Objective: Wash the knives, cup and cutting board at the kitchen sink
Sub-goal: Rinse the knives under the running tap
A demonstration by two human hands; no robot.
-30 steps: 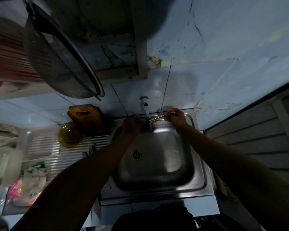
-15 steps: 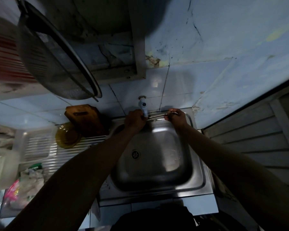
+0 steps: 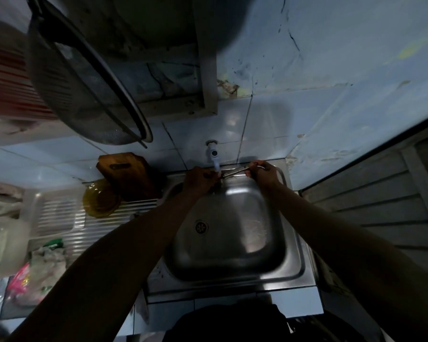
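Both hands are at the back of the steel sink (image 3: 292,262), just under the white wall tap (image 3: 213,155). My right hand (image 3: 263,172) grips the handle end of a knife (image 3: 234,172), its thin blade pointing left. My left hand (image 3: 200,179) is curled around the blade's tip end below the spout. A brown wooden cutting board (image 3: 127,175) leans against the tiled wall left of the sink. A yellow see-through cup (image 3: 99,199) lies on its side on the ribbed drainboard (image 3: 67,224) in front of the board.
A large dark mesh strainer (image 3: 84,82) hangs on the wall above the drainboard. Plastic bags and packets (image 3: 38,270) lie at the drainboard's left end. A drain hole (image 3: 201,227) is in the basin. A grey slatted panel (image 3: 381,213) stands on the right.
Both hands with the knife have edged back toward the tap and wall. The left hand has closed in on the blade near the spout.
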